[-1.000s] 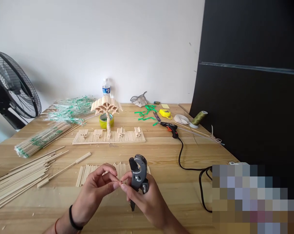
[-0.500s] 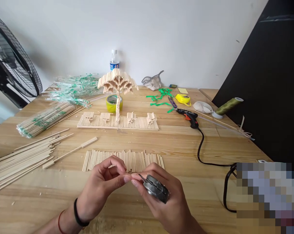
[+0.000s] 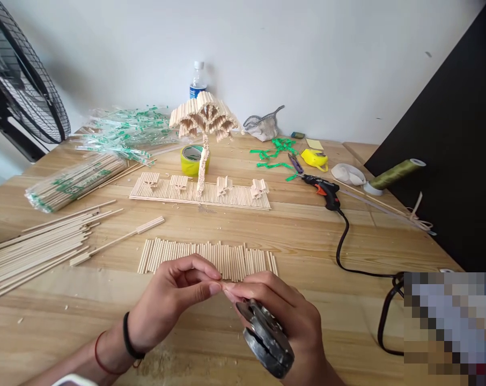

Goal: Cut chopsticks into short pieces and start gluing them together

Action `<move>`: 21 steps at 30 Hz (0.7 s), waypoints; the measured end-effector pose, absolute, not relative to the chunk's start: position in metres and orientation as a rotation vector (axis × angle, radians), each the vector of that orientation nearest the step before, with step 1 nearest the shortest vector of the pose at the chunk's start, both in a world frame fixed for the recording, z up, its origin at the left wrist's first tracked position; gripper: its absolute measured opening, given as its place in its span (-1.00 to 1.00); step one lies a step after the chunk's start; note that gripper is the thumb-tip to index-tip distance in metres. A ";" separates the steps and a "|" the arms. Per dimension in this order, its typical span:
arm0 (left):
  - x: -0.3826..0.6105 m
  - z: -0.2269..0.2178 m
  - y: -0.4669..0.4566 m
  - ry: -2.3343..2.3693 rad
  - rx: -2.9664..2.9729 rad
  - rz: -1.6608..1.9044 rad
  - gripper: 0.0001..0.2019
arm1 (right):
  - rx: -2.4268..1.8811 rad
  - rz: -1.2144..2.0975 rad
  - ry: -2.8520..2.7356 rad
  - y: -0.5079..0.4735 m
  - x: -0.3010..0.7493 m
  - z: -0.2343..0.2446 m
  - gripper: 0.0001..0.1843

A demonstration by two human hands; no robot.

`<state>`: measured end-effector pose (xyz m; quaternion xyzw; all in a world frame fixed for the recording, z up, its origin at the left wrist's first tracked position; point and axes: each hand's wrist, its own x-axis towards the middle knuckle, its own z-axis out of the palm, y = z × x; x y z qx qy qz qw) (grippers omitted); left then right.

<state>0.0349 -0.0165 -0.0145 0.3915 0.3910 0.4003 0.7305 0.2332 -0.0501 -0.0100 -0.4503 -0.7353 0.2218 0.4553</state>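
My left hand (image 3: 182,287) is closed in a pinch, its thumb and forefinger meeting my right fingertips. Between the fingertips shows a tan sliver, apparently a short wooden stick (image 3: 227,281), mostly hidden. My right hand (image 3: 287,305) also pinches there while holding dark, worn metal pliers (image 3: 269,340) in its palm; the jaws point up-left and the handles are hidden. Just beyond both hands lies a row of short wooden sticks (image 3: 203,257) side by side. Farther back stands a tree-shaped stick model (image 3: 205,115) on a slatted stick base (image 3: 238,197) with small stick pieces.
Long sticks (image 3: 37,246) and a bagged stick bundle (image 3: 78,182) lie left. A black glue gun (image 3: 323,188) with a cord sits right, near a yellow tape measure (image 3: 314,160) and a thread spool (image 3: 399,176). Behind are yellow tape (image 3: 190,163), a bottle (image 3: 198,80) and a fan (image 3: 26,75).
The pliers have tilted within my right hand, their head turning down and toward me. Both hands stay pinched together at the fingertips. The view has shifted slightly.
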 end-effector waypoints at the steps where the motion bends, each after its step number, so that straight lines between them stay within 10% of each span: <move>1: 0.035 -0.015 -0.017 0.860 0.862 0.878 -0.86 | -1.106 0.542 -1.810 -0.050 0.233 -0.010 -0.79; 21: 0.032 -0.009 -0.020 0.671 1.026 0.861 -0.78 | -1.159 0.786 -1.548 -0.041 0.228 0.004 -0.88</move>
